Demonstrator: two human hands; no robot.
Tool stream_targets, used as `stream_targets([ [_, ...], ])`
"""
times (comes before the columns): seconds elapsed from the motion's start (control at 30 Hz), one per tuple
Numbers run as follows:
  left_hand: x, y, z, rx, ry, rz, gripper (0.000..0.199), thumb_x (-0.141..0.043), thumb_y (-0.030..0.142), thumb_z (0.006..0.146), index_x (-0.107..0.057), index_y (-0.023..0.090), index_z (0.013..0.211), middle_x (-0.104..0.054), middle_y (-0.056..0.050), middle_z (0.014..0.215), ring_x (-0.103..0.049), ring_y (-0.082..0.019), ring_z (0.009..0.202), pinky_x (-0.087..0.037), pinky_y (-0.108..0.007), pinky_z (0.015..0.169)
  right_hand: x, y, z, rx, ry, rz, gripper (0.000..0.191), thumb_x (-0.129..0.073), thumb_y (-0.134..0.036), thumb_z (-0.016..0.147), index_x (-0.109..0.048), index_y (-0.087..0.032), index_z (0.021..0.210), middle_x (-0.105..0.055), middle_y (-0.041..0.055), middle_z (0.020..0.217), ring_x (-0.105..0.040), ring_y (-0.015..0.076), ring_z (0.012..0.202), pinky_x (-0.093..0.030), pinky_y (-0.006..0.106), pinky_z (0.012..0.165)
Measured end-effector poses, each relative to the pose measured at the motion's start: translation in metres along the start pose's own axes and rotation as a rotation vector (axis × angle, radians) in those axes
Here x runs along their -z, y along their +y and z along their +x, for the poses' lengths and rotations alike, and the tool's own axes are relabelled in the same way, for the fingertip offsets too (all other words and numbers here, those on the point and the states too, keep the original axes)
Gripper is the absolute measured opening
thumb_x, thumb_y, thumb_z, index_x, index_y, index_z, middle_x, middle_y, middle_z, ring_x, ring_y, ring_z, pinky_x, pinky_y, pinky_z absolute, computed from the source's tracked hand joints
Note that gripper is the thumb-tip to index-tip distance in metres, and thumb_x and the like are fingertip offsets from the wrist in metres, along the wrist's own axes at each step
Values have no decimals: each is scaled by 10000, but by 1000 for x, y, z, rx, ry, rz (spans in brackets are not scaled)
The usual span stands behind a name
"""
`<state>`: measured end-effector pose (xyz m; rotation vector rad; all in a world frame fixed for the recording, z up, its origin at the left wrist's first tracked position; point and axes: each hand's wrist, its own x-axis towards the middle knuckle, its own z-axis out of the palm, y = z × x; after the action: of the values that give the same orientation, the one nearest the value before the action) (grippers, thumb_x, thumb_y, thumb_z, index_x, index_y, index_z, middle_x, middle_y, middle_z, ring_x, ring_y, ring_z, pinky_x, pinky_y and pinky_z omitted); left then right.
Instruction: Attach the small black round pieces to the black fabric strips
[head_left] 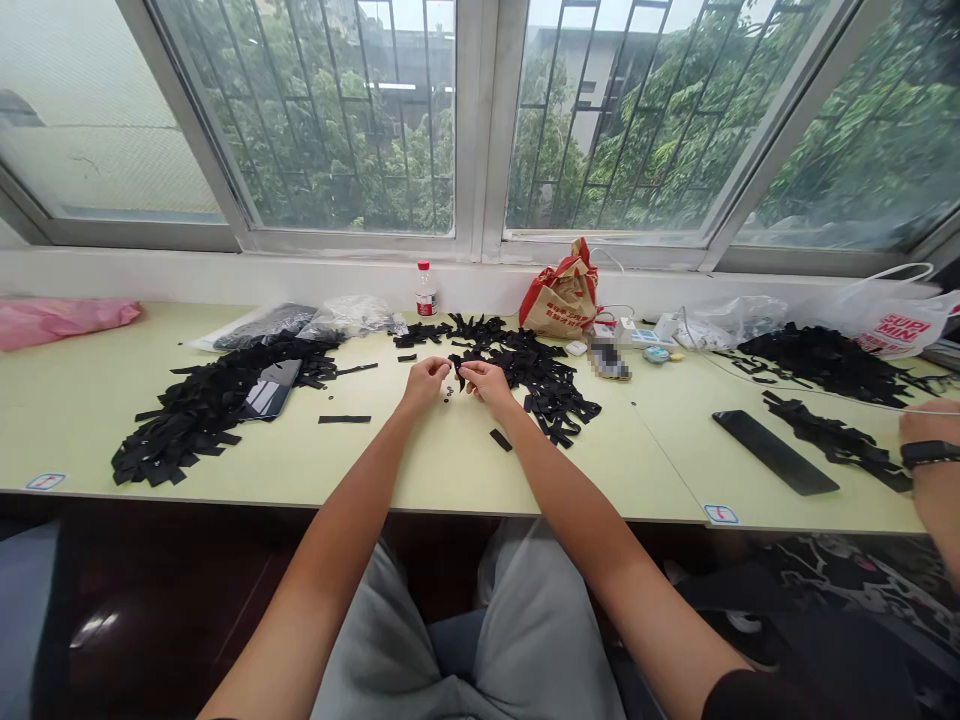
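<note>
A short black fabric strip (458,371) hangs between my hands, above the pale yellow table (420,470). My right hand (487,384) pinches it from the right with closed fingers. My left hand (426,384) is also closed in a pinch, its fingertips at the strip's left edge; whatever they hold is too small to make out. Several tiny dark round pieces (448,393) lie on the table just below the fingertips. Behind and right of my hands spreads a loose heap of black strips (551,385). One single strip (501,440) lies near my right forearm.
A larger black strip pile (202,400) is at left, with a grey-and-black flat packet (271,390) on it. Along the back stand a red-capped bottle (425,290) and a paper bag (561,295). Another person's wrist (934,455) shows at right, near a dark flat board (772,452).
</note>
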<state>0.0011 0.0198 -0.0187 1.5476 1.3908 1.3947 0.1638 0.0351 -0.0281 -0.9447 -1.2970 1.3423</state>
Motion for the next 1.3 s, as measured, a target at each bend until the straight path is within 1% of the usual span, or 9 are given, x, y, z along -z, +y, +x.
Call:
stream_targets([
  [0.1, -3, -1, -1, 30, -45, -46, 242, -621, 357, 792, -683, 154, 909, -648, -29, 757, -526, -132, 647, -425, -264, 613, 0, 1, 1, -7, 4, 9, 353, -773, -412, 671, -708, -155, 904, -700, 65, 808, -518, 98, 552, -247, 218, 426],
  [0.27, -3, 0, -3, 61, -61, -54, 235, -635, 376, 788, -680, 164, 878, -619, -19, 736, -531, -127, 629, -432, -273, 613, -3, -1, 1, -40, 33, -10, 327, -775, -391, 655, -711, -164, 880, -664, 37, 715, -520, 104, 533, -233, 220, 418],
  [0.4, -2, 1, -3, 46, -63, -76, 216, -655, 370, 778, -680, 165, 840, -642, -24, 742, -545, -130, 659, -432, -273, 634, -4, -3, -1, -21, 15, -6, 339, -776, -403, 654, -711, -163, 883, -682, 41, 748, -511, 98, 530, -237, 221, 426],
  [0.53, 0, 1, -2, 90, -64, -171, 242, -691, 383, 753, -692, 158, 842, -637, -26, 719, -527, -122, 651, -407, -255, 601, -4, -2, -2, 11, 4, -23, 378, -785, -439, 650, -717, -161, 897, -687, 46, 769, -500, 96, 530, -244, 225, 434],
  [0.67, 1, 2, -2, 168, -50, -303, 318, -745, 405, 709, -704, 157, 903, -656, -52, 814, -549, -117, 676, -415, -245, 593, -4, 0, -1, 16, -9, -40, 399, -780, -465, 648, -718, -165, 903, -686, 45, 782, -504, 101, 548, -250, 226, 441],
  [0.77, -2, 2, -2, 185, -66, -358, 320, -758, 389, 692, -705, 154, 903, -640, -45, 804, -547, -110, 667, -414, -243, 583, -4, 1, 0, 20, -25, -41, 409, -778, -485, 643, -718, -166, 893, -672, 34, 764, -496, 100, 561, -256, 225, 452],
  [0.97, -4, 0, -1, 190, -61, -365, 265, -755, 350, 699, -705, 151, 866, -617, -26, 756, -520, -96, 632, -408, -241, 570, -3, 3, 1, 28, -24, -32, 406, -783, -497, 639, -727, -169, 872, -636, 19, 696, -471, 102, 552, -249, 236, 458],
  [1.3, -4, 1, -2, 185, -99, -359, 292, -774, 382, 690, -734, 153, 866, -639, -31, 768, -524, -93, 629, -405, -244, 576, -4, 0, 0, -24, 1, -3, 403, -810, -476, 609, -714, -164, 845, -567, -7, 619, -446, 99, 536, -205, 226, 441],
])
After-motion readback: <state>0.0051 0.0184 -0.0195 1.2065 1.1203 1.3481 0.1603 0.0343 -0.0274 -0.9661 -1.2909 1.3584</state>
